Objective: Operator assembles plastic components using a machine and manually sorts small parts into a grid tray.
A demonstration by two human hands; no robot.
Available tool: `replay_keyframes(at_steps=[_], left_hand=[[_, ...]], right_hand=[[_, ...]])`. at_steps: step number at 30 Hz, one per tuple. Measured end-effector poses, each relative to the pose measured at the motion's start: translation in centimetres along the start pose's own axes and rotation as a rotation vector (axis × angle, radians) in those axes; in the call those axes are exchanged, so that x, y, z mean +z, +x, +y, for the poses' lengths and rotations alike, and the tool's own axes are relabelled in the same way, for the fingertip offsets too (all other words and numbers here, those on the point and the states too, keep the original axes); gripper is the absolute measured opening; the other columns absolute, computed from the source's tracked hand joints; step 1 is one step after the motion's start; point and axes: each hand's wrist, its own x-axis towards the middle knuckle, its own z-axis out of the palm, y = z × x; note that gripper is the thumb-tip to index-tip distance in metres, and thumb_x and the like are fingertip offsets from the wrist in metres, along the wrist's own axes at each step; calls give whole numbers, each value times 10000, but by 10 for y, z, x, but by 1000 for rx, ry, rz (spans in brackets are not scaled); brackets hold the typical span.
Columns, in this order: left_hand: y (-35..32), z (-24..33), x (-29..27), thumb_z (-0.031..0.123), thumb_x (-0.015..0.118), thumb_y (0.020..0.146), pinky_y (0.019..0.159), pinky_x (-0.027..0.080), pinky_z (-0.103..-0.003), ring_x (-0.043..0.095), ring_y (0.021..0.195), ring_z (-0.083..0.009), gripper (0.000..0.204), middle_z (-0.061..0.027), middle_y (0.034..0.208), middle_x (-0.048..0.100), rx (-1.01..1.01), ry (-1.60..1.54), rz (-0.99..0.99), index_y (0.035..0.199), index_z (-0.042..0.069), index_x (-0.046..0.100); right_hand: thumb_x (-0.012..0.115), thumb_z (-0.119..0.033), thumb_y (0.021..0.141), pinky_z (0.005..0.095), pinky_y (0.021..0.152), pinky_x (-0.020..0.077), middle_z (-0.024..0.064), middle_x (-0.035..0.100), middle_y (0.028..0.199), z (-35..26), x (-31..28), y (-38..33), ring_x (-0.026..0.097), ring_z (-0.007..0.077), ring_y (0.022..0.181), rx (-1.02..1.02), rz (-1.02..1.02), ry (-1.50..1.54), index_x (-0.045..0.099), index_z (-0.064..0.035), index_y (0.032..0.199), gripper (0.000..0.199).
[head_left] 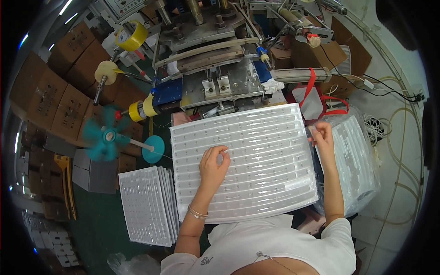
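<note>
A large white plastic tray (256, 183) with long parallel grooves lies in front of me; small pieces sit along its rows, too small to name. My left hand (213, 166) is over the middle of it, thumb and forefinger curled together in a pinch. Whatever that pinch holds, if anything, is too small to see. Just beyond the tray's right edge, my right hand (322, 137) is raised with its fingertips pressed together. Something small and pale may be at those fingertips, but I cannot make it out.
A metal press machine (215, 87) stands behind the tray. Left are a spinning teal fan (109, 135), yellow tape rolls (133, 35), cardboard boxes (50, 101) and several stacked trays (144, 206). Right, more trays lie in a clear plastic bag (353, 156), beside a red-handled bag (311, 101).
</note>
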Motion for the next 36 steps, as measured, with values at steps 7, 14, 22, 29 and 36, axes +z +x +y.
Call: replay_keyframes(at_steps=[7, 14, 22, 29, 36], left_hand=[[37, -15, -2, 33, 594, 774, 725, 468, -352, 580, 830, -259, 176, -65, 879, 635, 116, 206, 92, 944, 66, 626], [129, -1, 2, 148, 559, 852, 782, 480, -420, 580, 939, -326, 328, -128, 1112, 572, 235, 199, 291, 1177, 99, 559], [214, 21, 3, 401, 594, 833, 640, 517, -398, 644, 750, -328, 335, -135, 939, 624, 224, 571, 47, 1011, 129, 673], [84, 34, -15, 134, 682, 800, 607, 425, -241, 528, 678, -107, 297, -43, 797, 576, -2, -403, 69, 1081, 63, 615], [34, 13, -8, 128, 672, 818, 594, 379, -186, 448, 650, -61, 271, 0, 819, 571, -128, -416, 22, 1078, 57, 634]], right_hand=[[548, -76, 878, 249, 751, 510, 52, 501, 1185, -33, 51, 36, 586, 128, 945, -200, -156, -54, 542, -41, 1170, 294], [578, -121, 898, 248, 760, 521, 53, 564, 1154, -46, 57, 48, 601, 117, 895, -135, -41, 5, 565, -18, 1146, 268], [668, -163, 832, 267, 702, 504, 85, 648, 968, -48, 139, 104, 623, 150, 807, -565, -17, -259, 616, -11, 1022, 249], [668, -190, 769, 371, 699, 484, 65, 624, 837, -70, 226, 147, 607, 276, 811, -1058, 110, -669, 628, -90, 944, 205], [609, -319, 833, 409, 795, 448, 114, 602, 997, -53, 217, 144, 567, 304, 951, -941, 134, -724, 572, -83, 1103, 360]])
